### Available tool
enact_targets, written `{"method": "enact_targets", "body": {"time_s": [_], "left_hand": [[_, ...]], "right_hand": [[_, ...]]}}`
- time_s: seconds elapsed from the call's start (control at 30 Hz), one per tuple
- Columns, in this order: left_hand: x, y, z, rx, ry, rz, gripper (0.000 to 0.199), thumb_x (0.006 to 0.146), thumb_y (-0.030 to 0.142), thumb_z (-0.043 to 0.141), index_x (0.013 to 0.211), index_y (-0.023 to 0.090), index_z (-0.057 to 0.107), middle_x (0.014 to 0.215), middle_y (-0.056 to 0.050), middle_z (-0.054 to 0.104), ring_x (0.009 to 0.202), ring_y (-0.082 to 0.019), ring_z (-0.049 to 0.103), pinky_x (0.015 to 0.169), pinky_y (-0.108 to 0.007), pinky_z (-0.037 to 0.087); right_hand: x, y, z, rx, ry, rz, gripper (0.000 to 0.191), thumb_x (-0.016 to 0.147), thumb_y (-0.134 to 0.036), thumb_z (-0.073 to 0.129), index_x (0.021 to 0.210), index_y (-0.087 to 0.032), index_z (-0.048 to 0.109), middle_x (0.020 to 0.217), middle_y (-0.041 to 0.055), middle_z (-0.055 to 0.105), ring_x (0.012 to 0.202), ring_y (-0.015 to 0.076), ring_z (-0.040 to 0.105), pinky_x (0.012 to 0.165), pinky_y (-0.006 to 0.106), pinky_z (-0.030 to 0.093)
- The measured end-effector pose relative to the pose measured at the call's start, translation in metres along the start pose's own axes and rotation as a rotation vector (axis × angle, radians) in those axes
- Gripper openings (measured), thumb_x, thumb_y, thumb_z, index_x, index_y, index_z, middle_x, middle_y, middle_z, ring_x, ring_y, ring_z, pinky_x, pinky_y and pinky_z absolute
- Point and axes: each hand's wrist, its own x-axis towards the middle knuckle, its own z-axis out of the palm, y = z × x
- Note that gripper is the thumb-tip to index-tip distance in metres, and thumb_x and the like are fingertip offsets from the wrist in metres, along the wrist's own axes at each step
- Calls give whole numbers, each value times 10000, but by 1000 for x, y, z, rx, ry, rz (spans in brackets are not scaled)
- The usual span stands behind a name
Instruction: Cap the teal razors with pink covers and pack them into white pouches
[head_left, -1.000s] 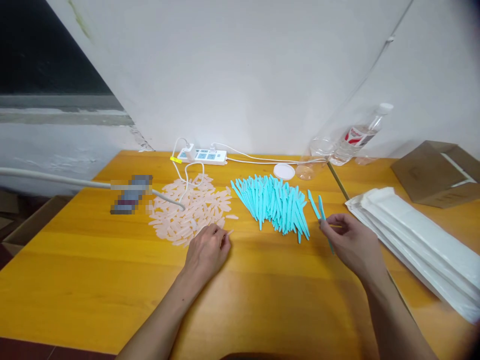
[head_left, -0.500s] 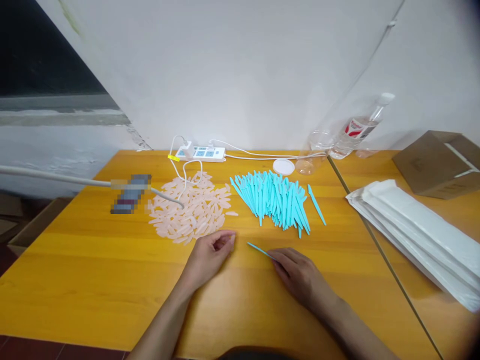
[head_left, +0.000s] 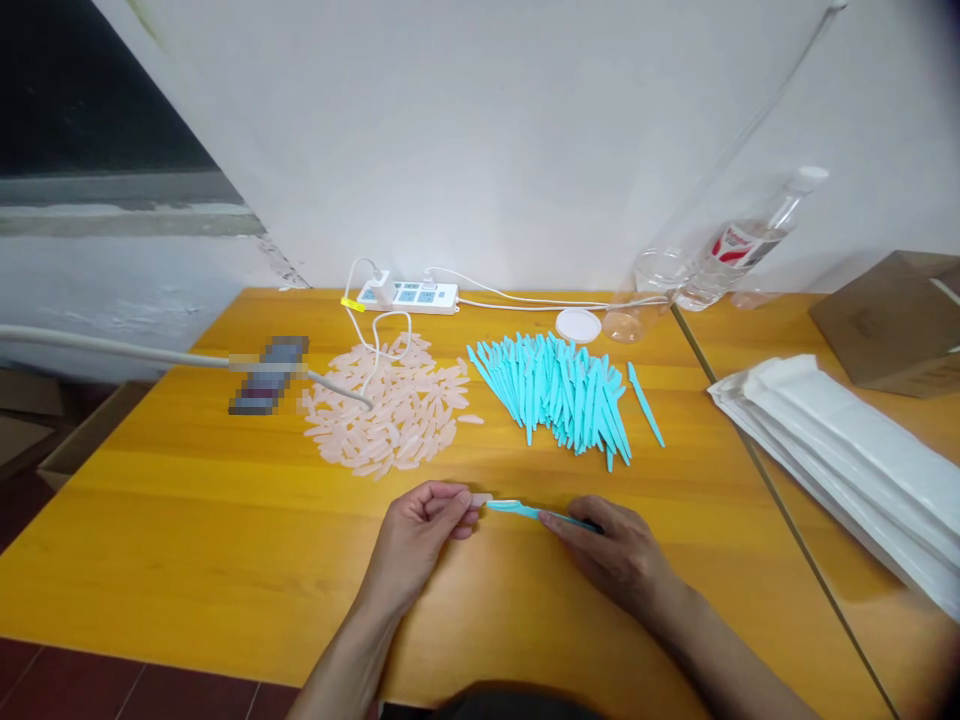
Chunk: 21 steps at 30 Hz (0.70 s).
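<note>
Left hand (head_left: 420, 530) around partly hidden pink piece (head_left: 482, 499), right hand (head_left: 619, 550) around turquoise stick (head_left: 516, 509)

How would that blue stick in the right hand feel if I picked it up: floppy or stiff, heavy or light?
The blue stick is probably stiff, since it pokes out straight from the right hand. It's likely light, because it looks thin and just one hand holds it. Its uneven outline suggests it might not roll smoothly.

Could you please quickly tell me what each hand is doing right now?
Left hand: closed, pinching a pale pink piece between thumb and fingers.
Right hand: closed, holding a turquoise stick.
</note>
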Motion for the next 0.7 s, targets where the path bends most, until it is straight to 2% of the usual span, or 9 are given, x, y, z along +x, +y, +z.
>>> {"method": "enact_targets", "body": {"time_s": [0.13,0.27,0.33,0.4,0.5,0.57,0.63,0.7], "left_hand": [[-5,-4,3,7,-22,3,373,783,483,811,923,148,725,852,-85,792,795,-166,737,728,-249,575],[-8,-8,10,18,-69,-16,396,779,509,800,914,143,731,828,-96,786,749,-183,733,704,-275,569],[-9,-10,15,112,-87,18,381,804,513,767,913,149,744,828,-95,782,737,-191,722,684,-286,557],[-9,-11,20,336,-93,142,310,858,479,713,905,177,765,826,-77,772,729,-190,696,669,-289,531],[-11,-11,25,754,-97,442,220,945,379,613,937,236,780,839,-60,744,794,-204,656,726,-316,496],[-12,-10,28,921,-109,589,220,975,331,568,978,249,772,843,-63,722,843,-218,635,774,-337,480],[-13,-10,29,998,-123,651,222,986,308,550,990,246,763,847,-67,708,859,-223,622,790,-347,471],[-14,-9,29,1048,-133,672,221,990,305,547,968,244,759,840,-64,697,851,-222,615,787,-350,464]], "right_hand": [[0,-3,1,36,24,0,319,972,-152,519,1120,-279,771,708,13,606,569,110,502,518,229,379],[3,-6,1,62,50,3,304,977,-164,526,1083,-293,781,714,16,616,577,107,514,525,224,388],[4,-5,1,52,26,-8,282,976,-176,549,1080,-298,781,724,22,617,598,114,519,536,230,391],[3,-3,0,54,-34,-19,243,973,-208,583,1095,-294,774,755,35,629,647,132,534,568,243,411],[-3,1,-5,103,-147,-9,202,966,-265,618,1102,-276,767,816,56,649,734,160,566,650,276,459],[-7,7,-12,130,-189,37,190,974,-289,608,1063,-265,774,827,57,655,762,166,587,696,293,475],[-7,20,-21,102,-137,176,219,989,-317,577,983,-240,782,827,56,671,762,161,608,717,288,480],[-2,43,-30,-17,11,419,298,995,-366,547,901,-204,779,831,63,693,748,161,629,714,279,481]]}}
